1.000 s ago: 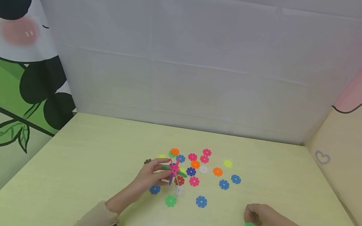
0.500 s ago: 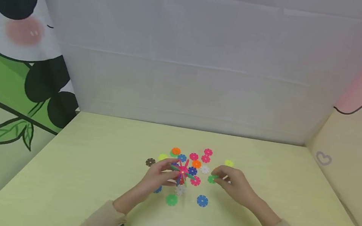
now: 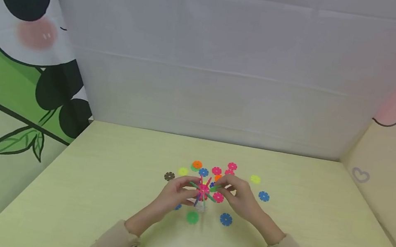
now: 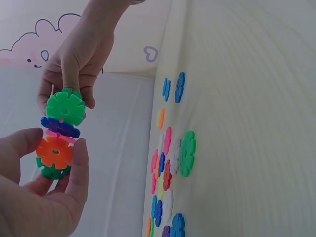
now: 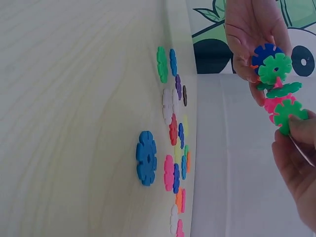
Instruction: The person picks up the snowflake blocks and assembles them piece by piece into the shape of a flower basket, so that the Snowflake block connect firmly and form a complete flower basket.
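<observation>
In the head view my left hand [image 3: 174, 192] grips a cluster of interlocked snowflake discs [image 3: 204, 190], with a pink one at its middle and green and blue ones sticking out around it. In the left wrist view the thumb and fingers hold it by an orange disc [image 4: 55, 152] and a green one behind. My right hand [image 3: 242, 199] pinches a single green snowflake disc [image 5: 288, 116] between thumb and fingers. The edge of that disc meets the pink disc [image 5: 277, 104] of the cluster in the right wrist view. Both hands are raised over the table.
Loose snowflake discs lie on the pale table [image 3: 98, 194] beneath and behind the hands. Nearest are a green disc [image 3: 192, 217] and a blue disc [image 3: 226, 219]; a brown disc [image 3: 169, 176] lies left, another blue disc [image 3: 264, 196] right. A white backdrop [image 3: 201, 99] stands behind.
My right hand has come in from the table's right side with the green disc, up to the cluster. The left hand has kept its hold on the cluster and shifted slightly right in view.
</observation>
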The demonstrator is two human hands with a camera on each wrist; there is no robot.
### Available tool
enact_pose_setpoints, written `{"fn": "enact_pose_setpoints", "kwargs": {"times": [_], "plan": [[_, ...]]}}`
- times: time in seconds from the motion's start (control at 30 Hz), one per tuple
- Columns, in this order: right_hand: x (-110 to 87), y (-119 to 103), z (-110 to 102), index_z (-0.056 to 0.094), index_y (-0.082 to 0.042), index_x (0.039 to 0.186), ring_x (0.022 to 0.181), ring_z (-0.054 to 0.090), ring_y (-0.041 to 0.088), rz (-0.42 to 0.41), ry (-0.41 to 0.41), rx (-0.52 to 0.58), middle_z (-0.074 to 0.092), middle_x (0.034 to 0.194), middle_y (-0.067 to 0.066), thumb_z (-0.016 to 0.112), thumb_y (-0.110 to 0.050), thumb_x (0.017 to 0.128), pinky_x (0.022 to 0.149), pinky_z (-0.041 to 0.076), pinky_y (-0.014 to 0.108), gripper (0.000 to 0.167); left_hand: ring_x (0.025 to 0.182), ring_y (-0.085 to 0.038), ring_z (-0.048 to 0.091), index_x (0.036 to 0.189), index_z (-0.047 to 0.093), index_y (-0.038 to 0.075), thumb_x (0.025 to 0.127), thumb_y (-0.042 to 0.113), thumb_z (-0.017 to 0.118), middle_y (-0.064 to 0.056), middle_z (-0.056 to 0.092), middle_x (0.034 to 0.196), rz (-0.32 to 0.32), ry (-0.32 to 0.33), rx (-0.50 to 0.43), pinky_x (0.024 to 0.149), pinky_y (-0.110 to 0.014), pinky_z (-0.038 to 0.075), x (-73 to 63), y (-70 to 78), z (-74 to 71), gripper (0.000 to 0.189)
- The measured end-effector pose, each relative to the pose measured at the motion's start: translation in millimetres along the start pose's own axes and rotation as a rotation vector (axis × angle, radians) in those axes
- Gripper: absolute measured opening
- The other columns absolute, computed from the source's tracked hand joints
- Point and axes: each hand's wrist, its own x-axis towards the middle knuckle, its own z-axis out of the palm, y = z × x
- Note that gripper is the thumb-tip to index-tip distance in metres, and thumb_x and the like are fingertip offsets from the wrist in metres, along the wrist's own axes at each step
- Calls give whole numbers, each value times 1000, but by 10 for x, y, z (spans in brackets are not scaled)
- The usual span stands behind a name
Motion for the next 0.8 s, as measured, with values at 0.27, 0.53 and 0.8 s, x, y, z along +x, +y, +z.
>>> {"fn": "enact_pose_setpoints", "kwargs": {"times": [0.27, 0.53, 0.8], "plan": [[-7, 19, 16, 70, -4, 96, 81, 67, 19, -85, 21, -26, 72, 90, 9, 67, 11, 84, 71, 58, 22, 19, 105, -39, 69, 138, 50, -4, 99, 16, 58, -27, 57, 128, 43, -25, 6, 84, -37, 61, 17, 3, 3, 44], [-12, 24, 9, 70, -3, 94, 81, 68, 20, -133, 61, -89, 73, 89, 9, 70, 13, 81, 69, 59, 22, 20, 106, -36, 70, 138, 51, -4, 99, 16, 59, -26, 58, 128, 38, -9, 9, 84, -36, 62, 55, 4, 22, 45], [-40, 77, 67, 71, -6, 92, 78, 68, 16, -219, 60, -182, 73, 85, 4, 73, 11, 79, 69, 59, 22, 21, 103, -32, 71, 138, 51, -4, 98, 18, 60, -25, 60, 127, 9, 5, -1, 82, -34, 62, 10, -61, 56, 46]]}}
